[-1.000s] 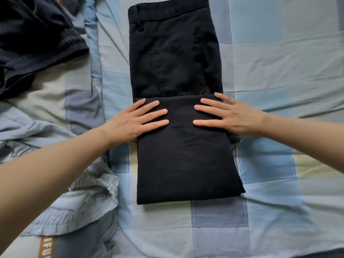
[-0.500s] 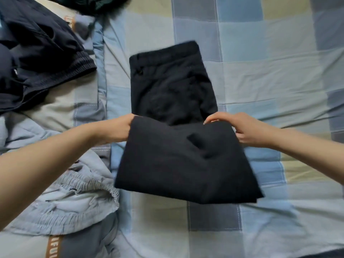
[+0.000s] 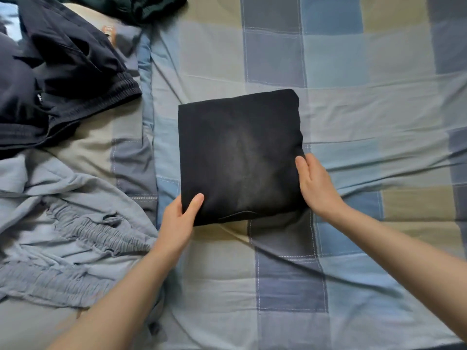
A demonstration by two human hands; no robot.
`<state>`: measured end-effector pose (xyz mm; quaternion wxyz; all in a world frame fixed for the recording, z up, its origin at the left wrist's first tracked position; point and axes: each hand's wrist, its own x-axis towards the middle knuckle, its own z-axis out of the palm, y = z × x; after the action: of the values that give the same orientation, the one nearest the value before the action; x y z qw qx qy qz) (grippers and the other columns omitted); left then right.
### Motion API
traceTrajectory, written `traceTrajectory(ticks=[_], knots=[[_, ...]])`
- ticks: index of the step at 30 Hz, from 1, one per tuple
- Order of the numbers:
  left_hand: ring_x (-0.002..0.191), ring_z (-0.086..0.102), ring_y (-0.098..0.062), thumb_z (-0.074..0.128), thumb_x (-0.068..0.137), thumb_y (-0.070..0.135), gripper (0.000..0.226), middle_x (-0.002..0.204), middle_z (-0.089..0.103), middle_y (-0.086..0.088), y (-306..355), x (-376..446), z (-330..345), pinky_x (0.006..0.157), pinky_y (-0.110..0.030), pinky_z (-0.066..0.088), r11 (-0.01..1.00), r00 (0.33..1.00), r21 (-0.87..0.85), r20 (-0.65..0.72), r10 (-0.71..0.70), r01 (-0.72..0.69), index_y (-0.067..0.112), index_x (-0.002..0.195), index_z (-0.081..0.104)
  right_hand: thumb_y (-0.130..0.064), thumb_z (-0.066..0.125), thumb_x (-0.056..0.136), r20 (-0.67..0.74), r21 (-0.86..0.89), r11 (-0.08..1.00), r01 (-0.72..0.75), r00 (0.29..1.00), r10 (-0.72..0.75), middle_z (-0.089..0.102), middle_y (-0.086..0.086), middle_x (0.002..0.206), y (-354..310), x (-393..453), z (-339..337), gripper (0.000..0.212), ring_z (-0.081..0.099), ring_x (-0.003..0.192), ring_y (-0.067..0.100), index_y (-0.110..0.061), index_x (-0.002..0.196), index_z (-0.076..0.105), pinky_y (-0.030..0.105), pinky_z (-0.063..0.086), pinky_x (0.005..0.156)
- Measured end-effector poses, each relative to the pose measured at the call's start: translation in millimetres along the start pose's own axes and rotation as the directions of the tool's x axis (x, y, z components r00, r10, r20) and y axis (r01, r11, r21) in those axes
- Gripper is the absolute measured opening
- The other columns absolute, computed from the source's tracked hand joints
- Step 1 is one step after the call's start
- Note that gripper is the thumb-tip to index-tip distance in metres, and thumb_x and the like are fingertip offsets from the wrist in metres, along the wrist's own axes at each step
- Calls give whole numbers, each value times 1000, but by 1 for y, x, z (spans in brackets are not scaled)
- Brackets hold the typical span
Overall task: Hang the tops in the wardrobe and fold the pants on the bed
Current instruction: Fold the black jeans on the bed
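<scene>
pants: black pants [image 3: 238,157] lying folded into a compact square, mid-bed on the checked sheet [image 3: 353,109]
left hand: left hand [image 3: 178,221] gripping near-left corner, thumb on top, fingers underneath
right hand: right hand [image 3: 316,184] gripping the right edge, thumb on top, other fingers hidden by fabric
left side: grey garment [image 3: 63,228] bunching near-left; dark clothes pile [image 3: 58,72] sitting far-left
far edge: dark green garment [image 3: 141,6] lying, partly cut off

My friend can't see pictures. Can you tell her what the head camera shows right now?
Two hands hold a folded square of black pants on a checked bedsheet: the left hand grips its near left corner, the right hand its right edge. Grey pants and dark clothes lie crumpled to the left.
</scene>
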<state>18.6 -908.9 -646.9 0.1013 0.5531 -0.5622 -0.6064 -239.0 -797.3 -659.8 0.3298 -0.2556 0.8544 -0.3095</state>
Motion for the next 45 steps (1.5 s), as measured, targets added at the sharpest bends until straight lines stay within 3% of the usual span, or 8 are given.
traceTrajectory(ticks=[3, 6, 8, 11, 15, 27, 38, 45], knots=[[99, 64, 9, 60, 95, 22, 14, 100, 72, 25, -14, -17, 10, 77, -5, 46, 999, 996, -40, -80, -31, 28, 26, 106, 69, -27, 31, 103, -98, -101, 995, 19, 995, -29, 41, 8, 67, 10, -7, 2, 30, 42, 69, 32, -12, 78, 37, 42, 30, 65], [102, 62, -21, 67, 91, 22, 19, 106, 65, -5, -24, -22, 22, 89, -30, 49, 974, 958, 118, -240, -159, 191, 8, 103, 69, -26, 29, 102, -136, -197, 972, -125, 986, 99, 56, 17, 87, 9, -9, 8, 25, 52, 87, 43, -10, 94, 47, 44, 35, 71], [110, 53, -22, 67, 89, 19, 35, 117, 49, -5, -15, -20, 26, 101, -34, 41, 959, 935, 242, -350, -53, 145, 8, 122, 59, -33, 31, 99, -215, -170, 978, -118, 973, 80, 56, 14, 117, -5, -14, 14, 33, 50, 106, 39, -18, 125, 43, 44, 38, 81], [131, 37, -26, 61, 91, 14, 58, 139, 40, -11, 6, -9, 35, 112, -35, 27, 877, 913, 473, -315, 258, -84, 9, 144, 38, -46, 35, 95, -187, -366, 925, 103, 966, -181, 36, 14, 139, -22, -25, 23, 57, 38, 124, 36, -36, 148, 16, 49, 40, 95], [137, 33, -29, 55, 96, 25, 69, 152, 29, -14, 17, 16, 44, 113, -39, 28, 870, 935, 481, -248, 252, -107, 21, 155, 19, -50, 36, 97, 16, -557, 813, 169, 981, -194, 10, 21, 154, -18, -23, 32, 62, 24, 136, 43, -47, 149, 2, 56, 40, 101], [83, 52, -28, 46, 99, 39, 59, 128, 44, -9, 0, 28, 57, 74, -42, 39, 845, 875, 535, -407, 263, -6, 35, 152, 20, -53, 39, 95, -57, -476, 866, 149, 978, -200, 33, 22, 135, -11, -7, 39, 60, 54, 101, 42, -46, 148, 13, 50, 50, 86], [125, 52, -36, 57, 97, 11, 40, 144, 41, -18, 21, -69, 46, 92, -52, 52, 784, 885, 598, -262, 384, -164, 6, 137, 53, -43, 53, 93, -58, -468, 880, 75, 992, -115, 41, 16, 127, -36, -101, -8, 58, 59, 89, 38, -37, 147, 31, 45, 53, 75], [133, 46, -28, 60, 93, 7, 40, 150, 40, -11, 81, -167, 22, 104, -35, 41, 765, 874, 584, -182, 451, -273, 4, 133, 57, -38, 60, 91, -136, -441, 898, 14, 987, -82, 44, 15, 126, -89, -206, -79, 58, 60, 95, 36, -34, 144, 38, 43, 54, 68]])
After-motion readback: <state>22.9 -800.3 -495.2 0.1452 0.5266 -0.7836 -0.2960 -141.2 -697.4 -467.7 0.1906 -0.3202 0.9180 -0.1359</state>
